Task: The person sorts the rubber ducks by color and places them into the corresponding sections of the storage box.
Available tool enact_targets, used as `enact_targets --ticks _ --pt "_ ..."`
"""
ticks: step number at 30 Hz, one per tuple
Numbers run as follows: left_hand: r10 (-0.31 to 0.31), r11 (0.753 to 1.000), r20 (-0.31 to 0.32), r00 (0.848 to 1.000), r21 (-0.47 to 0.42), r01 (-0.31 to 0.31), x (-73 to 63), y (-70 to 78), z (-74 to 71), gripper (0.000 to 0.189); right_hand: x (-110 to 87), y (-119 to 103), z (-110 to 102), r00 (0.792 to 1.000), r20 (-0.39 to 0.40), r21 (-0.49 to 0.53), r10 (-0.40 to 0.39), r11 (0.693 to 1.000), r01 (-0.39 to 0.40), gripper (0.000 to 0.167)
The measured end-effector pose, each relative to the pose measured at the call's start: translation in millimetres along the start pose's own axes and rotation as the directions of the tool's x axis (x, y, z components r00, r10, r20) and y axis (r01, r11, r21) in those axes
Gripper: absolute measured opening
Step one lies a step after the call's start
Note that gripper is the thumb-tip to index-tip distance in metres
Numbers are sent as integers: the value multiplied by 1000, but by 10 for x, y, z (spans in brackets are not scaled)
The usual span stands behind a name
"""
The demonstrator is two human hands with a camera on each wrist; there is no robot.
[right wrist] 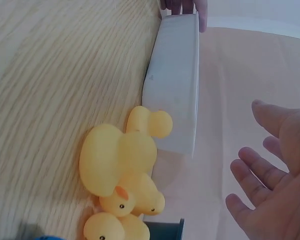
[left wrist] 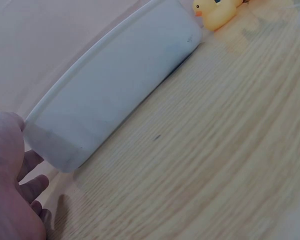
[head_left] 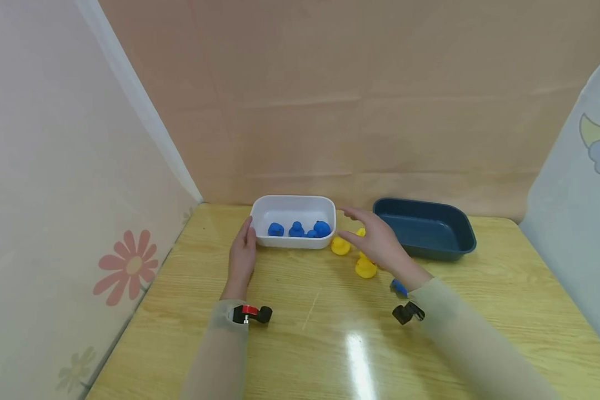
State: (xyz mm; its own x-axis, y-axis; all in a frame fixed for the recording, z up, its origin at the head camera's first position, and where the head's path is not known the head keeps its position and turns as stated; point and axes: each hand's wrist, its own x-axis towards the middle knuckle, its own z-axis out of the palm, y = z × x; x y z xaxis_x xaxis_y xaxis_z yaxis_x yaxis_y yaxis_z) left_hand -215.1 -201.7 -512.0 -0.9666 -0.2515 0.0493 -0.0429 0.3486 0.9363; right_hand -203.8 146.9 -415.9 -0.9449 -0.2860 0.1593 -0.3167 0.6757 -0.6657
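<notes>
While hands (head_left: pixel 241 258) (head_left: pixel 377 241) flank the white tray (head_left: pixel 285 243), its side shows small marks (left wrist: pixel 190 39).

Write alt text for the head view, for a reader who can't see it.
A person's left grip touches the left end of a white tray holding small blue toys on a wood-grain table. The right grip, empty, is near yellow toy ducks. A dark tray sits to the right.
</notes>
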Motion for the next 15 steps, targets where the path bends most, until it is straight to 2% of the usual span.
enact_targets --ticks 15 --pt "3 1000 5 1000 -11 -3 -12 2 -9 53 -449 257 -219 999 -30 -74 -24 997 22 65"
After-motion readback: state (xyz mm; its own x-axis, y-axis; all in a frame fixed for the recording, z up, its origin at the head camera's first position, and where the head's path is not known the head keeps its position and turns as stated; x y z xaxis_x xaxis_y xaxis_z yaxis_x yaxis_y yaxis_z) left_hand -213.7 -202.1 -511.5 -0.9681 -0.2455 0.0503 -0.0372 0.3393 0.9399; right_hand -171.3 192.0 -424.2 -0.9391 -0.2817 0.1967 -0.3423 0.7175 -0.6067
